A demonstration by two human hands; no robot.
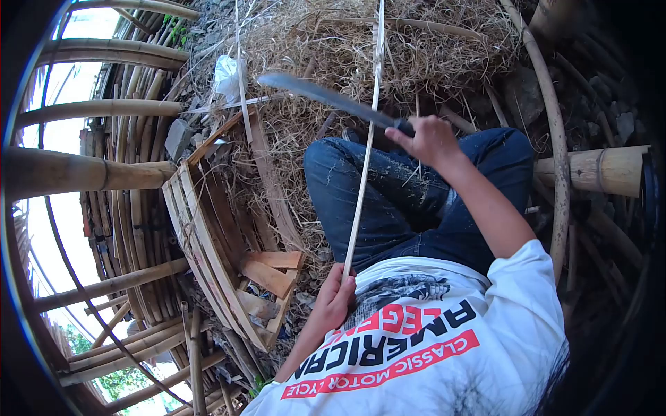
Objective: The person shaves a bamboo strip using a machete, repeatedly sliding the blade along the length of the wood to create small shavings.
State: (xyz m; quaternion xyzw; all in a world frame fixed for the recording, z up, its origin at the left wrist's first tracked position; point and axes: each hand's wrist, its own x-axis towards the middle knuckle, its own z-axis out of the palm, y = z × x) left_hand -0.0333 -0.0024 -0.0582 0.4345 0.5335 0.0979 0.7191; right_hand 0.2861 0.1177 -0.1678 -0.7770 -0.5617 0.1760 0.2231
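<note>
Left hand (pixel 336 298): fingers curled round the near end of the strip (pixel 359 208), low at my waist. Right hand (pixel 428 141): fist wrapped round the handle of the knife (pixel 316 92), above my crossed legs (pixel 354 177). The strip runs up from my left hand, between my knees, over the straw (pixel 430 59) and out of view at the top. The blade crosses it just beyond my knees; whether edge meets strip, I cannot tell.

Judgement, for good work: hold the strip taut and straight, left fingers well back from the edge. Lay the blade nearly flat and stroke away from the body, lightly and evenly. Too steep an angle would likely bite in and spoil the strip. Knees best clear of the blade's path.
</note>
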